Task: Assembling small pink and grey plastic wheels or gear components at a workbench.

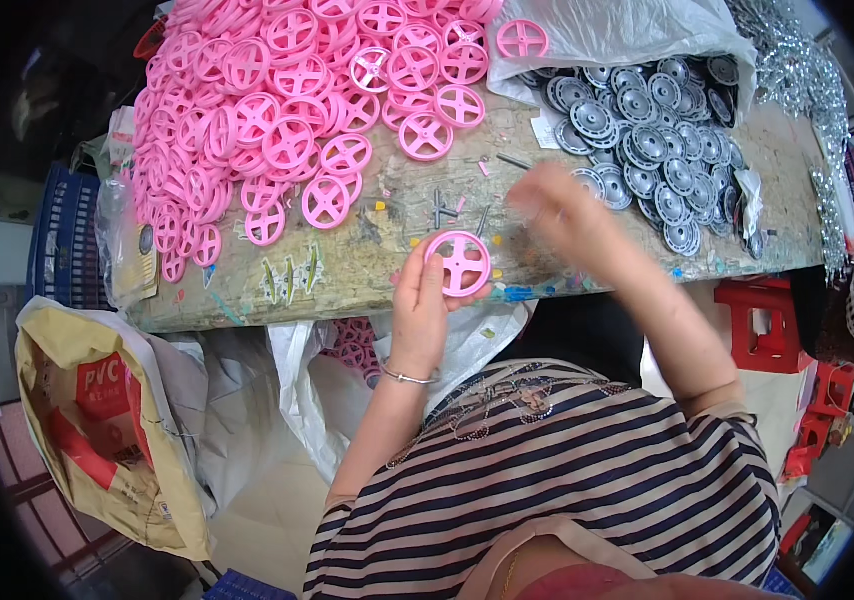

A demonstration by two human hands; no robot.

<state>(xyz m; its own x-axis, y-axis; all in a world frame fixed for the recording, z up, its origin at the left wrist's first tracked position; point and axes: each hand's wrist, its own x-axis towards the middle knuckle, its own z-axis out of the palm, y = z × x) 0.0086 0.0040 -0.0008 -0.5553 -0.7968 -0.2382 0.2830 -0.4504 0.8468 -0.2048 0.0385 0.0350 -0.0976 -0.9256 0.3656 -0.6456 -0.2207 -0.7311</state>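
Observation:
My left hand [423, 295] is closed on a pink spoked wheel [460, 264], held up just over the near edge of the worktable. Motion smears my right hand [559, 212], which is over the table to the right of that wheel, between it and the grey discs. Whether its fingers hold anything cannot be made out. A large heap of similar pink wheels [292, 143] covers the far left of the table. Round grey discs [645, 140] with ringed patterns spill from a white plastic sack [637, 35] at the far right.
Short grey rods [514, 160] and small coloured scraps lie about the worn table [397, 225]. Leaf-like stickers [289, 280] lie near its left front edge. Below are an open paper sack [182, 480] and a white bag [297, 400] with pink wheels; a red stool [762, 325] stands right.

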